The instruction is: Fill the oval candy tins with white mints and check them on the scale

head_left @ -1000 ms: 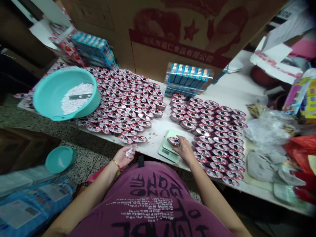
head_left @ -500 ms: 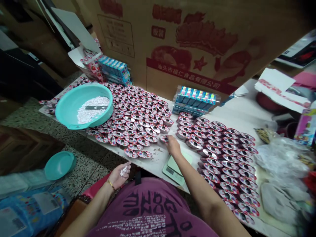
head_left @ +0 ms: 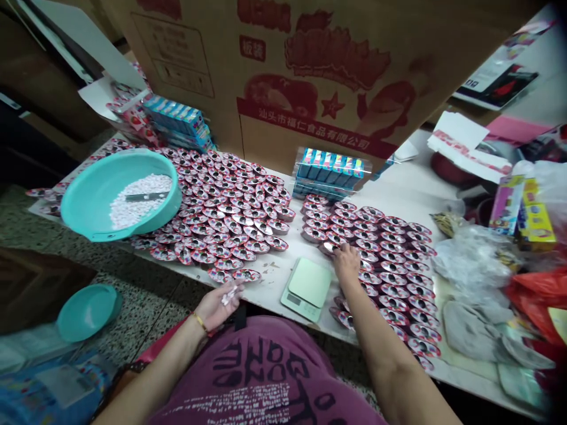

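My left hand point(head_left: 217, 306) lies palm up near the table's front edge, with several small white candies point(head_left: 229, 295) in it. My right hand point(head_left: 346, 264) is at the near left of a block of round red-and-silver tins point(head_left: 381, 260), fingers closed on one tin point(head_left: 328, 248). A pale green digital scale point(head_left: 306, 289) stands between my hands, with nothing on its pan. Another block of these tins point(head_left: 217, 218) covers the left of the white table point(head_left: 270, 289). In it sits a teal basin point(head_left: 80, 206) holding a heap of white candies point(head_left: 133, 203) and a dark flat scraper point(head_left: 146, 196).
A large printed cardboard box point(head_left: 310, 77) stands at the table's back, with wrapped blue packs point(head_left: 328, 174) before it. Plastic bags point(head_left: 472, 257) and red bags point(head_left: 531, 289) lie at the right. A smaller teal bowl point(head_left: 88, 313) sits on the speckled floor at the left.
My right hand has moved right, away from the scale, and now holds a tin at the right block. The scale's pan no longer carries a tin. My view has shifted slightly.
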The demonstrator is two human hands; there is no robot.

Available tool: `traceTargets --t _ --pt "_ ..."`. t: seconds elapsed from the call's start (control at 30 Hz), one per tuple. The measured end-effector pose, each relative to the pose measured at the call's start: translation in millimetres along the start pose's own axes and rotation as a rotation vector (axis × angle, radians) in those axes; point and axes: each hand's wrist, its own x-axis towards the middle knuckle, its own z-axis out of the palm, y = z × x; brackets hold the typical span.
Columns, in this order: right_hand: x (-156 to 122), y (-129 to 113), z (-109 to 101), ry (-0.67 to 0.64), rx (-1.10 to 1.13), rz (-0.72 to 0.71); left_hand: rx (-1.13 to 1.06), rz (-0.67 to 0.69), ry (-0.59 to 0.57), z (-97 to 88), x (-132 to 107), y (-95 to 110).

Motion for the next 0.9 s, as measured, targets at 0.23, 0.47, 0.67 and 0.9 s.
traceTargets --t 0.23,0.47,0.67,0.9 --pt "-51 -27 -40 0.049 0.056 -0.265 0.035 -0.069 -0.138 67.7 25 -20" --pt "-95 -68 -43 -0.019 0.225 -0.296 0.04 -0.226 -0.21 80.0 41 -42" --pt "-103 -123 -68 -0.107 0.388 -0.657 0.007 -0.146 -0.06 56.9 38 -50" --pt "-111 -161 -68 -0.098 0.463 -0.835 0.023 -0.202 0.048 28.5 26 -53"
